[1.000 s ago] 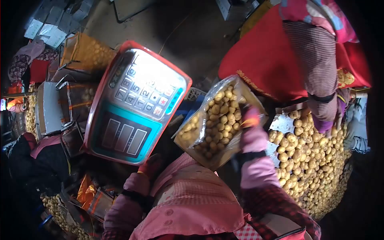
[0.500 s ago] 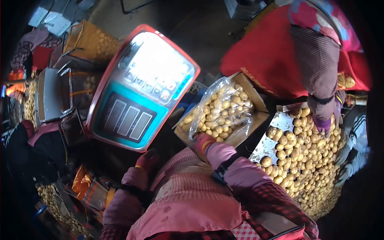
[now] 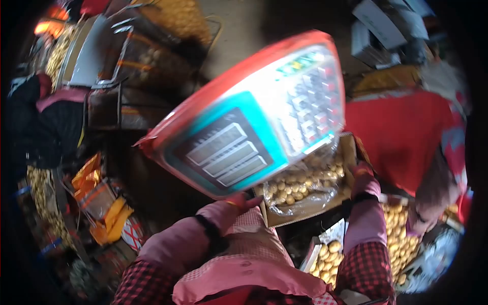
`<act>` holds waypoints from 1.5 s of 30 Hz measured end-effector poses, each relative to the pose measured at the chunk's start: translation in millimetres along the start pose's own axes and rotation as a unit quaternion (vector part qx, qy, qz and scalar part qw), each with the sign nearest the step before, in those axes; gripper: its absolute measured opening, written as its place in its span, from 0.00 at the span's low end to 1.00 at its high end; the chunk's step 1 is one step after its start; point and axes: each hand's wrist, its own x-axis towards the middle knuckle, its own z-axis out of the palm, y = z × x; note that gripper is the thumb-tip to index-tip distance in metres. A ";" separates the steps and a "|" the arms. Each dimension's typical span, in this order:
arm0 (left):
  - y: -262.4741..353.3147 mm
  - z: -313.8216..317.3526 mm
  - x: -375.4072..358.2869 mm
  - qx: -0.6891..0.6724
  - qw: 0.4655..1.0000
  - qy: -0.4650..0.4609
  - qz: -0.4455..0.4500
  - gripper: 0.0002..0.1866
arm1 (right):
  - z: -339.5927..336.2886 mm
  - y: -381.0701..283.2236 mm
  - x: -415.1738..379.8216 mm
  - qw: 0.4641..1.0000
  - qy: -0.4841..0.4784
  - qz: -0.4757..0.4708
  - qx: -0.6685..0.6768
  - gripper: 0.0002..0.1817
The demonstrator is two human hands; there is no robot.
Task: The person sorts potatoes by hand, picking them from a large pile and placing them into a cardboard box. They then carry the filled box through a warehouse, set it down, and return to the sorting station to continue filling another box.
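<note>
A cardboard box (image 3: 278, 220) lined with a clear plastic bag (image 3: 325, 199) holds many small potatoes (image 3: 291, 193). My left hand (image 3: 243, 202), gloved, is at the box's left wall; its fingers are partly hidden and blurred. At the opposite end, my right hand (image 3: 363, 176) grips the box's right wall. Directly beyond the box stands a red digital scale display (image 3: 223, 157) with a teal panel and a keypad, covering the box's far left part.
Loose potatoes (image 3: 328, 256) lie to the lower right, partly behind my right arm. A co-worker in a red apron (image 3: 396, 137) bends over at the right. White cartons (image 3: 378, 33) stand at the back right. Orange bags (image 3: 118, 216) and another potato heap (image 3: 43, 195) are at the left.
My view has turned right. My left hand has come up to the box's left side, and my right hand has moved from its near edge to the right wall. The box sits at a different angle.
</note>
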 end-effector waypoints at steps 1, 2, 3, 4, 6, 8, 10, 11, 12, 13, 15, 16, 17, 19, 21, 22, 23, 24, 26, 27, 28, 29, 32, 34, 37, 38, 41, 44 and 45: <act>7.5 8.6 6.2 0.010 0.997 0.062 0.038 0.50 | -14.6 -21.8 -21.0 0.999 -0.007 0.029 -0.034 0.42; 14.3 15.3 16.6 -0.021 0.999 0.026 0.016 0.51 | -15.3 -27.8 -16.0 0.995 -0.026 0.044 -0.084 0.39; 17.7 26.1 21.7 -0.082 0.996 0.024 0.013 0.50 | -14.7 -30.2 -12.9 0.994 -0.024 0.042 -0.099 0.39; 18.0 46.8 32.3 -0.235 0.963 0.107 0.072 0.47 | -14.8 -32.9 -13.0 0.991 0.000 0.050 -0.124 0.38; 8.3 86.8 55.6 -0.434 0.862 0.213 0.151 0.44 | -14.0 -31.6 -9.0 0.986 0.028 0.058 -0.156 0.37; -2.4 99.8 67.7 -0.418 0.883 0.182 0.113 0.43 | -4.8 -26.5 2.8 0.970 0.027 -0.015 -0.240 0.35; -12.9 97.9 75.5 -0.335 0.932 0.124 0.062 0.41 | 20.0 -12.9 26.7 0.958 0.067 -0.069 -0.271 0.35; -18.4 95.1 79.3 -0.283 0.954 0.093 0.040 0.40 | 26.9 -10.6 31.5 0.943 0.104 -0.120 -0.292 0.35; -23.7 93.7 85.5 -0.241 0.968 0.065 0.024 0.39 | 25.1 -15.1 30.7 0.946 0.088 -0.124 -0.286 0.35; -33.2 98.6 95.2 -0.213 0.976 0.045 0.015 0.38 | 23.0 -24.6 23.6 0.956 0.054 -0.104 -0.268 0.35; -55.8 117.7 122.9 -0.180 0.983 0.018 0.021 0.36 | 16.9 -43.3 3.9 0.970 0.008 -0.063 -0.234 0.36; -65.1 129.0 137.2 -0.167 0.986 0.010 0.028 0.36 | 15.8 -50.1 -7.4 0.974 -0.013 -0.047 -0.222 0.36; -73.2 133.2 149.0 -0.159 0.987 0.006 0.034 0.35 | 15.1 -55.4 -18.5 0.977 -0.030 -0.035 -0.208 0.36; -42.8 33.6 37.6 -0.126 0.991 0.037 -0.028 0.30 | 21.3 -57.3 -38.4 0.980 -0.051 -0.019 -0.192 0.36; -63.3 25.8 32.8 -0.109 0.991 0.065 -0.032 0.28 | 42.6 -57.3 -51.1 0.975 -0.022 -0.044 -0.215 0.35; -73.6 16.4 28.7 -0.100 0.992 0.066 -0.029 0.27 | 53.5 -65.4 -60.4 0.960 -0.049 -0.019 -0.276 0.30; -86.0 8.2 23.9 -0.089 0.993 0.069 -0.027 0.26 | 77.2 -56.6 -47.7 0.822 -0.135 -0.165 -0.527 0.26; -102.9 7.9 26.0 -0.089 0.992 0.087 -0.032 0.25 | 88.3 -61.2 -57.8 0.831 -0.115 -0.174 -0.515 0.23; -133.4 -1.4 21.7 -0.091 0.991 0.099 -0.022 0.21 | 113.4 -61.7 -73.8 0.864 -0.084 -0.191 -0.458 0.27; -148.5 -11.1 14.1 -0.112 0.990 0.088 -0.018 0.22 | 144.0 -47.7 -57.1 0.910 -0.054 -0.197 -0.362 0.34; -161.7 -20.4 1.1 -0.133 0.988 0.076 -0.016 0.23 | 134.2 -73.5 -100.3 0.965 -0.036 -0.099 -0.242 0.38; -170.4 -26.1 -21.3 -0.144 0.981 0.128 -0.036 0.23 | 122.3 -91.7 -137.7 0.976 -0.075 -0.116 -0.168 0.43; -242.7 -16.3 -25.5 -0.146 0.971 0.188 -0.021 0.25 | 167.8 -111.2 -145.8 0.982 -0.046 -0.161 -0.085 0.41; -267.2 -37.7 -71.4 -0.160 0.970 0.164 -0.082 0.24 | 149.1 -156.8 -198.4 0.985 -0.061 -0.155 -0.056 0.40; -324.7 -52.6 -108.9 -0.164 0.962 0.199 -0.086 0.23 | 144.7 -215.3 -243.6 0.969 -0.022 -0.245 -0.017 0.41; -342.7 -60.6 -121.0 -0.171 0.958 0.214 -0.084 0.22 | 136.5 -239.5 -260.7 0.962 -0.035 -0.269 -0.040 0.39; -399.0 -80.8 -163.5 -0.207 0.938 0.268 -0.070 0.22 | 107.4 -302.8 -324.1 0.939 -0.027 -0.331 -0.085 0.38; -450.7 -97.2 -214.9 -0.258 0.903 0.339 -0.055 0.21 | 60.0 -352.2 -390.7 0.911 0.017 -0.397 -0.109 0.38; -465.9 -98.4 -234.2 -0.280 0.888 0.363 -0.048 0.20 | 44.7 -368.1 -415.0 0.900 0.007 -0.418 -0.122 0.38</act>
